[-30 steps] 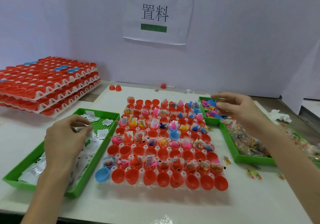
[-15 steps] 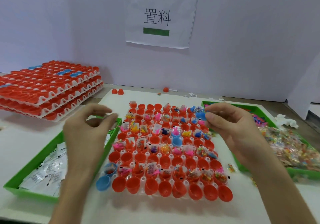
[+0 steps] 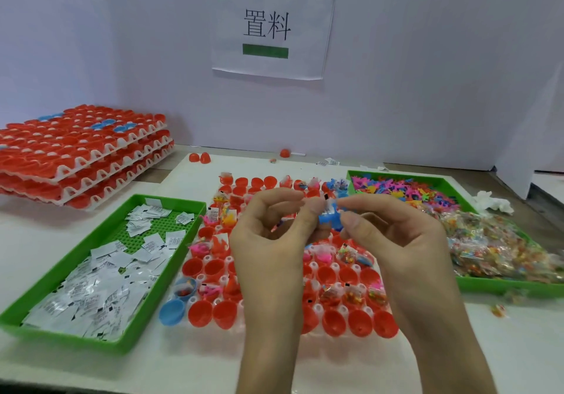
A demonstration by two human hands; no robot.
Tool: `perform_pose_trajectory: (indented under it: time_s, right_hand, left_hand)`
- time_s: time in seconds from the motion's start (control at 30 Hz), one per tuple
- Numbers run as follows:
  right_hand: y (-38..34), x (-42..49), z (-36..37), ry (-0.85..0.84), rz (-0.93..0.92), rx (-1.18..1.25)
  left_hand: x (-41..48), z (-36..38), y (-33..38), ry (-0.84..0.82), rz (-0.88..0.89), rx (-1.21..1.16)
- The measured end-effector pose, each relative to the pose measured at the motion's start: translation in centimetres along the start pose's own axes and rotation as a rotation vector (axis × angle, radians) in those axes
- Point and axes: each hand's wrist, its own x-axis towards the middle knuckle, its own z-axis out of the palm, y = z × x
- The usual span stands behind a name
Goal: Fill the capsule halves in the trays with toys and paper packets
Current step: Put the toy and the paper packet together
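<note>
Both hands are hovering above the white moulded tray (image 3: 200, 277) of glossy, rounded red capsule halves (image 3: 200, 312). The left hand (image 3: 274, 247) is pinching a small crinkled paper packet (image 3: 328, 208) against a blue plastic toy (image 3: 330, 221), which the right hand (image 3: 399, 241) is gripping between thumb and forefinger. Flat white packets are lying heaped in the perforated green tray (image 3: 171, 271) on the worktop (image 3: 518, 348).

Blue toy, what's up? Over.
Left hand pinches small white paper packet. Right hand pinches small blue plastic toy. Both over white tray of red capsule halves. Nothing blocking.
</note>
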Motion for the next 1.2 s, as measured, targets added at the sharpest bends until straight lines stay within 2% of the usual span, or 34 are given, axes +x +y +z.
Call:
perform_pose_trajectory:
  time_s: [0.1, 0.27, 0.43, 0.67, 0.8, 0.87, 0.93, 1.0, 1.07, 1.2]
  right_hand:
    - [0.4, -0.3, -0.2, 0.026, -0.027, 0.003]
    - [1.0, -0.9, 0.0, 0.065, -0.043, 0.016]
    - [0.9, -0.7, -0.7, 0.011, -0.054, -0.071]
    - [1.8, -0.7, -1.2, 0.026, -0.057, -0.112]
    - [2.0, -0.5, -2.5, -0.017, -0.042, -0.161]
    - [3.1, -0.2, -4.8, 0.059, -0.006, -0.296]
    - [4.8, 0.0, -7.9, 0.172, 0.095, -0.560]
    - [6.4, -0.1, -10.4, 0.195, 0.300, -0.785]
    - [7.7, -0.3, -11.5, 0.131, 0.500, -0.970]
    - [8.1, -0.1, -11.0, 0.121, 0.531, -0.962]
  left_hand:
    - [-0.2, -1.0, 0.3, -0.073, -0.032, 0.038]
    - [-0.4, -1.9, -0.1, -0.106, -0.036, 0.102]
    - [-0.3, -2.2, -0.6, -0.148, -0.061, 0.129]
    - [-0.5, -2.4, -0.6, -0.268, -0.064, 0.196]
    - [-0.7, -2.2, -0.7, -0.250, -0.039, 0.226]
    - [-0.6, -2.2, -0.8, -0.237, -0.047, 0.239]
    - [-0.4, -2.5, -0.9, -0.224, -0.052, 0.274]
    - [-0.3, -2.6, -1.1, -0.219, -0.057, 0.295]
    - [-0.3, -2.5, -1.3, -0.218, -0.059, 0.306]
    - [-0.5, -2.3, -1.6, -0.236, -0.077, 0.308]
